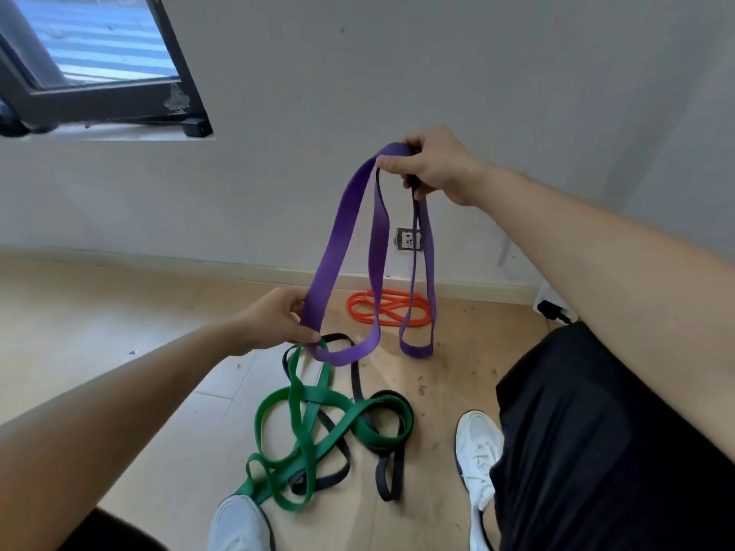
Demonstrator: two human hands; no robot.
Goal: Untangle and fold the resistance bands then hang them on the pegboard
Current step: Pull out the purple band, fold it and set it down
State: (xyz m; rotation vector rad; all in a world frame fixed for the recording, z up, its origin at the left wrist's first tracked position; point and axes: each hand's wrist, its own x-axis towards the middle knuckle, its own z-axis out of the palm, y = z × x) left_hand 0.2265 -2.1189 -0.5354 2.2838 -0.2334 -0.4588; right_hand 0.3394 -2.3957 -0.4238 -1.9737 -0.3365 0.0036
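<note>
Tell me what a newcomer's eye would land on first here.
The purple band, hanging mid-frame between the raised right hand, which grips its top, and the lower left hand, holding one strand. Below it on the floor, a green band and a black band lie tangled together; an orange band sits by the wall.

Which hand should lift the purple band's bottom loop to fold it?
Probably left. The left hand grips the purple band low, near that loop; the right hand holds its top high.

Nothing here can be read. The purple band [344, 232], held by the left hand [278, 316] and right hand [433, 165], looks plain, and any marks on the wall socket [405, 240] below the right hand are too small to read.
</note>
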